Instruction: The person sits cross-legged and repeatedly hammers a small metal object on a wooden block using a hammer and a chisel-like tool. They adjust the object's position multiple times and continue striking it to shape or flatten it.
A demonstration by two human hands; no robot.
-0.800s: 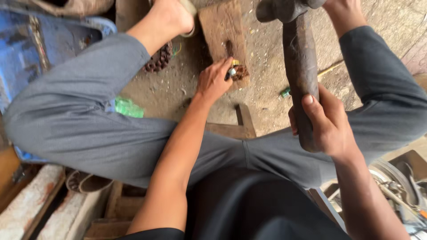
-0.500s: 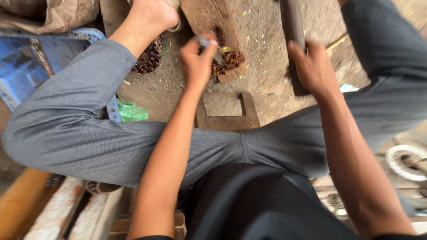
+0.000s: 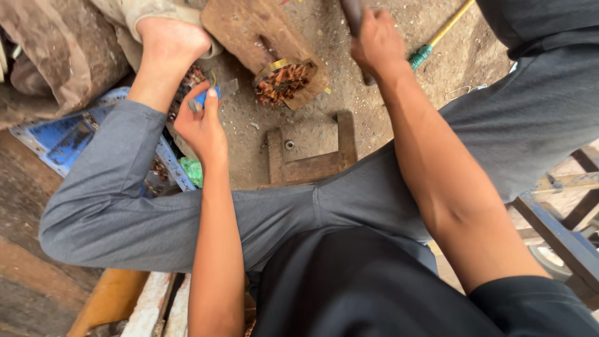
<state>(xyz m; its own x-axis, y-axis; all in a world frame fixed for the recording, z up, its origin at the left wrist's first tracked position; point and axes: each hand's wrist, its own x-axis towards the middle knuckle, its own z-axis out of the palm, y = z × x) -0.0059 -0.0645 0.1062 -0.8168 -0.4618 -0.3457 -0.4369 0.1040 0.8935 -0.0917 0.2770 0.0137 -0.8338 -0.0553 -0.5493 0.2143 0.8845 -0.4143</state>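
The person sits low over a dirt floor (image 3: 399,56) strewn with metal scraps, grey-trousered legs spread wide so the work lies between them; the bare left foot (image 3: 168,40) rests on the ground just beside the block, seemingly to brace the posture. A thick wooden block (image 3: 243,28) lies tilted on the floor, serving as an anvil; at its near end sits a motor stator (image 3: 282,81), a brass-coloured ring packed with copper winding, placed where a blow from above would land on it. A three-sided flat wooden frame (image 3: 312,163) lies just in front of the block. The right hand (image 3: 374,40) has its fingers wrapped tightly round a dark hammer handle (image 3: 352,14), whose head is out of view. The left hand (image 3: 199,122), near the foot and apart from the stator, pinches a small blue-handled tool (image 3: 203,98) between thumb and fingers. A yellow-and-green screwdriver (image 3: 437,40) lies beyond the right hand.
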